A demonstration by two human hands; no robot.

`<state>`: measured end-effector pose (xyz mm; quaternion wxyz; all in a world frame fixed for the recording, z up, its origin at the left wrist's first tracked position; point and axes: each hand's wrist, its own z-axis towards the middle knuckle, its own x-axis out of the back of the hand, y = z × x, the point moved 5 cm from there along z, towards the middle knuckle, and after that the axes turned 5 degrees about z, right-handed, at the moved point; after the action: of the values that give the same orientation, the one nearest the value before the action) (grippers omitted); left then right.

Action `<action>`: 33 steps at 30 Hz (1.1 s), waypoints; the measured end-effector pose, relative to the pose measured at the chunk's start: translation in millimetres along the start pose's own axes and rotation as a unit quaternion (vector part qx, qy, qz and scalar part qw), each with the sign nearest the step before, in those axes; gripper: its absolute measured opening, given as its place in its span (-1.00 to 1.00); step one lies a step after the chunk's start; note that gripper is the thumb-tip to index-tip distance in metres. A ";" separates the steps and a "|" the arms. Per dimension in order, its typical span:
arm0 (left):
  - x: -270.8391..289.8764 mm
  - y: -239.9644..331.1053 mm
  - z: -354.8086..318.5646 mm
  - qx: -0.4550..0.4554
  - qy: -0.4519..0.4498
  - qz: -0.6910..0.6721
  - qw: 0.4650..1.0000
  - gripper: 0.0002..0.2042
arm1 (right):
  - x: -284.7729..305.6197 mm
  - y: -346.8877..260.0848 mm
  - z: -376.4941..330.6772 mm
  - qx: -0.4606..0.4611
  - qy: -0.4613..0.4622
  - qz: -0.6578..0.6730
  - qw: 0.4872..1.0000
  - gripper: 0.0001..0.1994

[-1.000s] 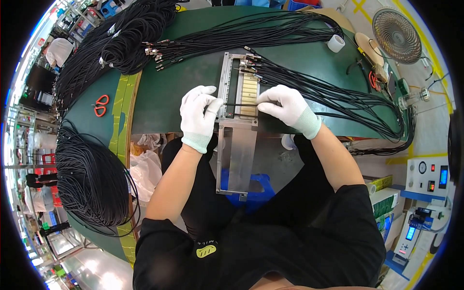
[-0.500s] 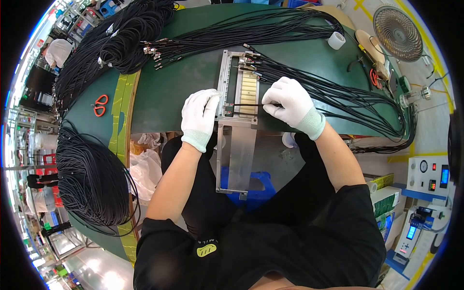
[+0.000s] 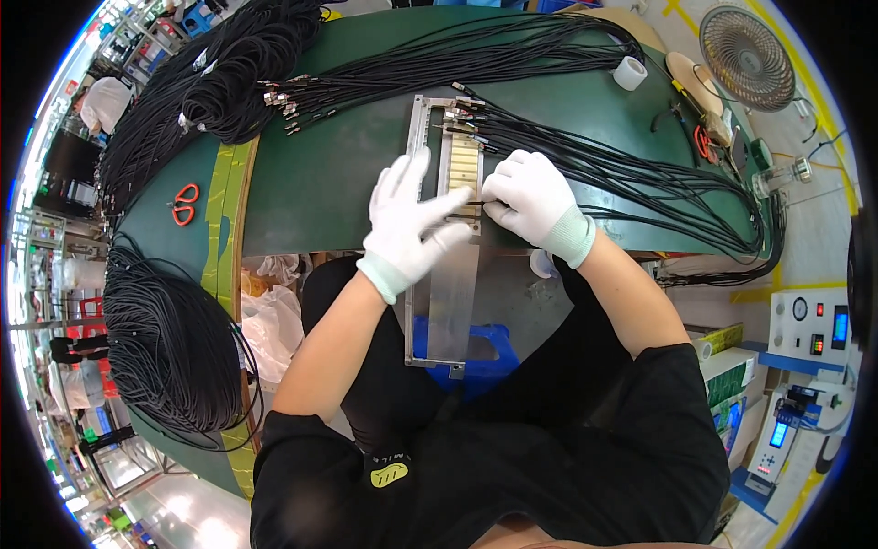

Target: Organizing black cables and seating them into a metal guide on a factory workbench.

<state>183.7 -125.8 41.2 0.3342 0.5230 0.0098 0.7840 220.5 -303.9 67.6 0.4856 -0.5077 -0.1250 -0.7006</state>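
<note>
A metal fixture with a row of yellowish slots lies across the table's near edge, its lower end jutting out over my lap. My left hand, in a white glove, hovers over the fixture's near part with fingers spread, hiding some of it. Just right of the slots, my gloved right hand is closed in a pinch on a thin black cable; the cable's end is partly hidden by my left hand. Several cables with metal connectors sit at the fixture's far end, their bundle trailing right.
Another cable bundle stretches along the back, and big coils lie at left. Red-handled scissors rest on the left table section. A white tape roll, a fan and hand tools are at the right.
My left hand has moved right from the fixture's left rail, its fingers spreading over the frame. My right hand has shifted slightly left, still pinching the cable.
</note>
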 end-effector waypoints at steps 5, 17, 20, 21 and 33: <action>-6.5 13.7 2.3 -0.011 -0.041 0.081 0.996 -0.67 | 14.7 21.9 -1.4 -0.071 0.062 -0.053 0.994 -0.80; 13.9 -10.4 11.3 0.066 0.140 -0.053 0.987 -0.83 | 14.4 18.0 1.9 -0.018 0.032 0.022 0.999 -0.85; 11.5 -6.6 11.6 0.013 0.130 -0.065 0.989 -0.86 | 4.0 1.9 7.5 -0.006 0.038 0.062 0.997 -0.77; 11.2 -6.5 11.4 0.013 0.130 -0.065 0.989 -0.86 | 3.1 -5.5 8.7 0.002 0.059 0.073 0.996 -0.74; 2.0 -13.5 5.1 0.121 0.069 -0.230 0.963 -0.92 | -2.0 -21.9 12.4 0.019 0.065 0.039 0.997 -0.83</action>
<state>194.4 -116.0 40.2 0.4378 0.4881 0.2477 0.7133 210.2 -283.7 78.4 0.5292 -0.4564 -0.0864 -0.7101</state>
